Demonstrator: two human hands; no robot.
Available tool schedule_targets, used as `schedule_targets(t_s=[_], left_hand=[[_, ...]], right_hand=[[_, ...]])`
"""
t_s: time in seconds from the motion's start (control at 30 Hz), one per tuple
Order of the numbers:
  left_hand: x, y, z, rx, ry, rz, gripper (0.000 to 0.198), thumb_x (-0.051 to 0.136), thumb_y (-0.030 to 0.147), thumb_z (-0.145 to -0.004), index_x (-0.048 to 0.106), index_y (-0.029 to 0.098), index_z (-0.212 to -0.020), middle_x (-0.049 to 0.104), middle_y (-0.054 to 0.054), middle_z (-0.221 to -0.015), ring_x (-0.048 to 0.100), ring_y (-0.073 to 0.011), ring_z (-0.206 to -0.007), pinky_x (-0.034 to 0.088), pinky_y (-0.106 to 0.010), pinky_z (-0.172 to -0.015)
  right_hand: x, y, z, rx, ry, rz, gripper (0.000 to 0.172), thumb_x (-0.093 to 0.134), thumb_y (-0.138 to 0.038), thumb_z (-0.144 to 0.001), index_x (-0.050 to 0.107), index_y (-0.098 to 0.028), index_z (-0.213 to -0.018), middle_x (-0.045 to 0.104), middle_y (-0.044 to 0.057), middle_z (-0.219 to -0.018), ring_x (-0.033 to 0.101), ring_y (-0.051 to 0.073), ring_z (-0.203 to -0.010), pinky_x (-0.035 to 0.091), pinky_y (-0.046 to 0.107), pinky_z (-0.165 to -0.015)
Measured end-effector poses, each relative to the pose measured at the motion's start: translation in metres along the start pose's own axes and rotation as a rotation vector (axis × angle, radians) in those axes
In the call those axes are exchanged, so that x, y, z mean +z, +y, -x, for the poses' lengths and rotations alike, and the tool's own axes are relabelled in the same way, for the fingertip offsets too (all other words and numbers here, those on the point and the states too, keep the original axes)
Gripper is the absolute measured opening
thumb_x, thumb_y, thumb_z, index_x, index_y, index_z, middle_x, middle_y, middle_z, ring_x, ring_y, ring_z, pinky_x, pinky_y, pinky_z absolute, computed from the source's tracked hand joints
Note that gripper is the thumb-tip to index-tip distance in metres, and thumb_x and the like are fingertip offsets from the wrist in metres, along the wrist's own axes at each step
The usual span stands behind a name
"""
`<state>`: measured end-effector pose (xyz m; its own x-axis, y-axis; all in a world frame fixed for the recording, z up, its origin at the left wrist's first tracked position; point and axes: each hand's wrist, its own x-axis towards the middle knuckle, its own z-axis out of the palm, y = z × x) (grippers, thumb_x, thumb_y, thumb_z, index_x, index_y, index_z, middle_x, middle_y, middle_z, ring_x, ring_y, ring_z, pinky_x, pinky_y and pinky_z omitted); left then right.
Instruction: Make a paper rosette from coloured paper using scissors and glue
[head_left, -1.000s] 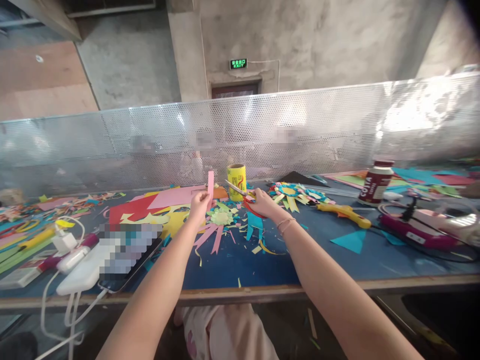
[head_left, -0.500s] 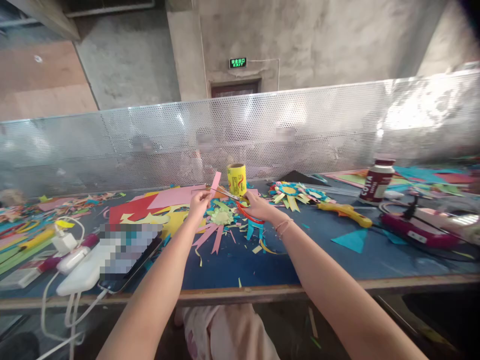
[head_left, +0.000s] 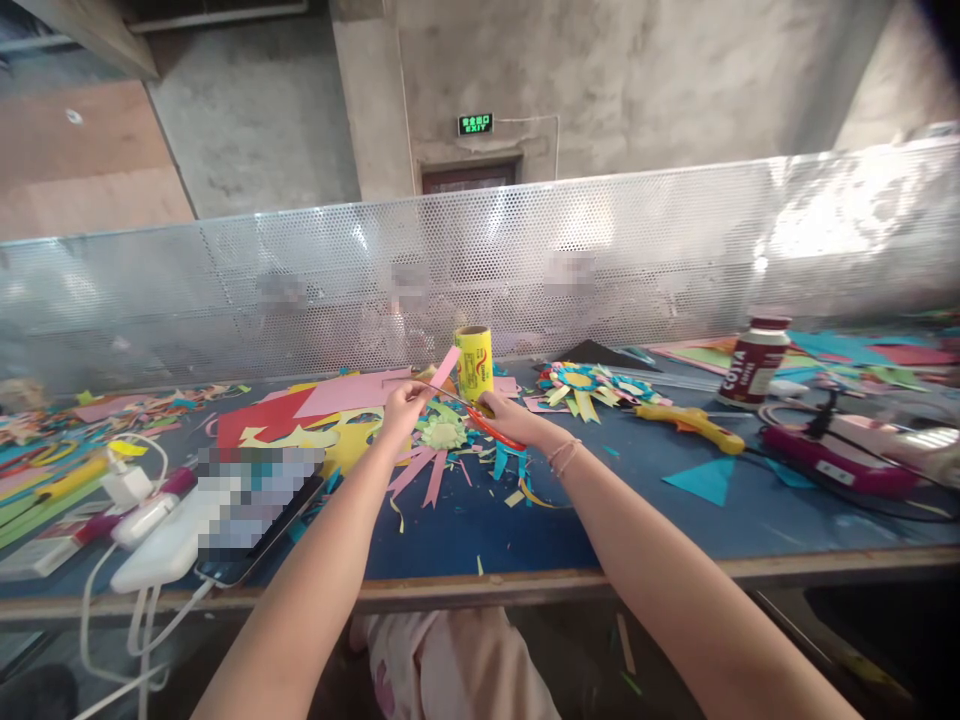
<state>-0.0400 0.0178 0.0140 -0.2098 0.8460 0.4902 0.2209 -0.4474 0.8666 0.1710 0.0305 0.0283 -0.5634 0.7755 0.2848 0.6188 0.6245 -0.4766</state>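
Note:
Pinched in my left hand [head_left: 405,408] is a narrow pink paper strip [head_left: 448,368], its free end pointing up and to the right. My right hand [head_left: 511,418] is closed round the red handles of a pair of scissors [head_left: 495,430]. The blades reach left to the strip beside my left fingers; whether they are fully closed I cannot tell. Below the hands lies a pale green paper rosette [head_left: 442,432] with pink tails [head_left: 433,478]. A yellow-labelled roll [head_left: 474,362] stands upright just behind the scissors.
Pink [head_left: 352,392] and red paper sheets [head_left: 259,415] lie left of centre, near a phone [head_left: 300,505] and white cables. To the right are finished-looking rosettes [head_left: 581,382], a yellow glue gun [head_left: 690,425], a blue paper triangle [head_left: 701,482] and a bottle [head_left: 754,365]. A perforated metal screen [head_left: 637,260] borders the table.
The pink strip has tilted further to the right, towards the yellow roll. My right hand has shifted slightly left and down with the scissors.

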Motion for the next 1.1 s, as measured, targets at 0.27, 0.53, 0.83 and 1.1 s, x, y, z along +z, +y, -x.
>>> schedule_targets(t_s=[0.27, 0.53, 0.83, 1.1], left_hand=[[0.003, 0.002, 0.001, -0.034, 0.013, 0.053, 0.021, 0.064, 0.035, -0.069, 0.062, 0.015, -0.075, 0.051, 0.002, -0.058, 0.041, -0.0078, -0.048, 0.031, -0.022, -0.047], [0.002, -0.001, 0.000, -0.058, 0.020, 0.073, 0.021, 0.064, 0.035, -0.069, 0.063, 0.015, -0.076, 0.049, 0.002, -0.056, 0.041, -0.0080, -0.048, 0.030, -0.021, -0.046], [0.002, -0.005, -0.003, -0.072, 0.021, 0.071, 0.021, 0.064, 0.035, -0.069, 0.064, 0.015, -0.077, 0.052, 0.001, -0.057, 0.042, -0.0080, -0.048, 0.032, -0.021, -0.046], [0.002, -0.007, -0.004, -0.114, 0.004, 0.077, 0.018, 0.065, 0.031, -0.067, 0.063, 0.015, -0.075, 0.046, 0.004, -0.050, 0.042, -0.0080, -0.046, 0.032, -0.021, -0.046]], right_hand=[[0.001, -0.005, 0.000, -0.004, -0.018, -0.009, 0.037, 0.052, -0.054, -0.080, 0.048, -0.017, -0.084, 0.056, 0.003, -0.080, 0.051, 0.015, -0.071, 0.040, 0.027, -0.061], [0.003, -0.006, 0.000, -0.034, -0.001, -0.016, 0.035, 0.052, -0.053, -0.081, 0.047, -0.018, -0.079, 0.052, 0.002, -0.073, 0.048, 0.014, -0.067, 0.039, 0.027, -0.060], [0.005, -0.004, -0.001, -0.039, 0.000, 0.014, 0.035, 0.053, -0.052, -0.082, 0.049, -0.017, -0.080, 0.054, 0.003, -0.074, 0.049, 0.015, -0.068, 0.041, 0.027, -0.061], [0.004, 0.006, -0.004, -0.063, 0.048, 0.091, 0.037, 0.056, -0.054, -0.079, 0.049, -0.018, -0.080, 0.055, 0.005, -0.079, 0.049, 0.015, -0.069, 0.038, 0.025, -0.059]])
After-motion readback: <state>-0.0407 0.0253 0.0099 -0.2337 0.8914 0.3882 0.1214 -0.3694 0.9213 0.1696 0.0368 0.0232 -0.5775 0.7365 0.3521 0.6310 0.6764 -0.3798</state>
